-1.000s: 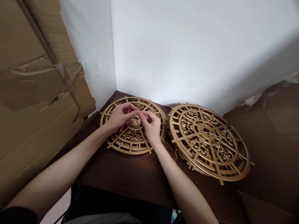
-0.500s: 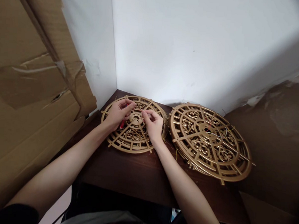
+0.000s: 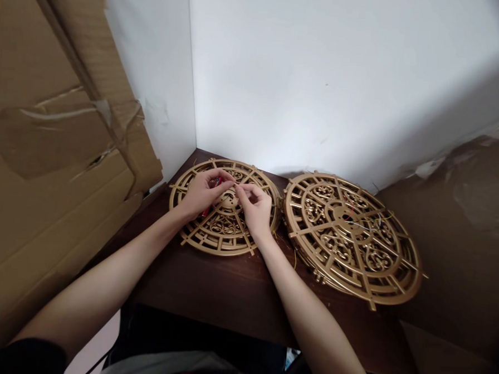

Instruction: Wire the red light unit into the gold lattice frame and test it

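My left hand point(image 3: 203, 193) is closed above the left gold openwork disc point(image 3: 223, 245), with a red-handled tool point(image 3: 206, 212) tucked in its palm. Most of that tool is hidden by the fingers, so its kind does not show. Thumb and forefinger pinch close to the fingertips of my right hand point(image 3: 255, 207). The right hand is also closed in a pinch, at what looks like a thin wire, barely visible between the two hands. Both hands hover near the disc's round hub point(image 3: 231, 200).
To the right lies a stack of similar gold discs point(image 3: 334, 236) with thin red, white and yellow wires on top. Both stacks rest on a dark wooden table point(image 3: 211, 285). Cardboard point(image 3: 67, 144) stands at left, more cardboard point(image 3: 451, 236) at right, a white wall point(image 3: 313, 84) behind.
My left hand has moved right and turned, bringing its fingertips up to those of my right hand. Less of the red tool shows now. The right hand has hardly moved.
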{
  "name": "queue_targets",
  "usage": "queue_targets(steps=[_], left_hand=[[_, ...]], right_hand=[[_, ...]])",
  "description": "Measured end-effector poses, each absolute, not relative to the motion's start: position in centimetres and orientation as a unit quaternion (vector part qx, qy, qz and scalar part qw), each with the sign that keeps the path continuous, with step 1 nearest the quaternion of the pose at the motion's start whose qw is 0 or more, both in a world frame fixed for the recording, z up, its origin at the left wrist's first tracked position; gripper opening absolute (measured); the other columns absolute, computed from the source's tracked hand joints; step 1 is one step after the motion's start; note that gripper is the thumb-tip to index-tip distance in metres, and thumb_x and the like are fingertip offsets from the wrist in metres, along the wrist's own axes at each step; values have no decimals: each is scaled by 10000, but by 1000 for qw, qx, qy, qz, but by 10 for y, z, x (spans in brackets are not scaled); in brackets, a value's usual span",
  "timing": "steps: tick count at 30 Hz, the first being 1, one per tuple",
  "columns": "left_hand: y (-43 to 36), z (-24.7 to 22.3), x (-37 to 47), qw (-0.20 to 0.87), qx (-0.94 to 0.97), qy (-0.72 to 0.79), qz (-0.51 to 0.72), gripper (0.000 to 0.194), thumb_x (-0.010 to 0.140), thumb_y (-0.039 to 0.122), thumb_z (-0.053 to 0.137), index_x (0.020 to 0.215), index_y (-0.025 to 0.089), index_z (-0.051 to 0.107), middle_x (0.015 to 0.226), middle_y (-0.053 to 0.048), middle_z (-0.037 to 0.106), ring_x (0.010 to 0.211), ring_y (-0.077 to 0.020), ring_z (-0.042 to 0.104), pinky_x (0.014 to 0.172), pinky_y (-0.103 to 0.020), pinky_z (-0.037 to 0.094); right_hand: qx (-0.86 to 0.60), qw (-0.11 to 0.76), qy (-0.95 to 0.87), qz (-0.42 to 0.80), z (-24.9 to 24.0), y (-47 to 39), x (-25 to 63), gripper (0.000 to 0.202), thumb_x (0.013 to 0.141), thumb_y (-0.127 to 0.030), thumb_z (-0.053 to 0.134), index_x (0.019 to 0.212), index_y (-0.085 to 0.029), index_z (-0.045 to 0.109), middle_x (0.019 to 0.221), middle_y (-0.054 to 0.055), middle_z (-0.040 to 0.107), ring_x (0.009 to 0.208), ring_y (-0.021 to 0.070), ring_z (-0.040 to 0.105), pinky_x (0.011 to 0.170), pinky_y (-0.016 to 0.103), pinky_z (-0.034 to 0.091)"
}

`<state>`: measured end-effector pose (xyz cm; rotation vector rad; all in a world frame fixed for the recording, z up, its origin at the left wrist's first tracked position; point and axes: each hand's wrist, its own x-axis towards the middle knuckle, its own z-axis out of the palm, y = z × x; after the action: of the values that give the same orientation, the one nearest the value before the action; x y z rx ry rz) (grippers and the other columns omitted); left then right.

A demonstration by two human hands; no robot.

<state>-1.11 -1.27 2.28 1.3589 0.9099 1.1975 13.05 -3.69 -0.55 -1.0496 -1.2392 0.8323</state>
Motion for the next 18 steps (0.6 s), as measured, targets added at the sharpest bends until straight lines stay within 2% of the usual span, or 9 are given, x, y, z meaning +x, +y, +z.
queue_targets(steps=[10,18], left_hand=[[-13,24,-15,293,724,414,468,167,801,303,631,790,151,698,667,4,586,560,-95,407,526,-226,317],[-14,26,-14,317,713,407,475,134,791,276,641,784,153,694,688,-3,605,564,-91,415,539,-229,329]], right_hand=[[-451,616,-531,369,-4,-39,130,225,779,-391,650,842,-177,670,627,-27,612,549,104,506,548,239,421],[-452,613,-537,364,-3,-40,130,209,780,-388,653,781,-179,652,603,-31,585,524,100,470,520,236,377]])
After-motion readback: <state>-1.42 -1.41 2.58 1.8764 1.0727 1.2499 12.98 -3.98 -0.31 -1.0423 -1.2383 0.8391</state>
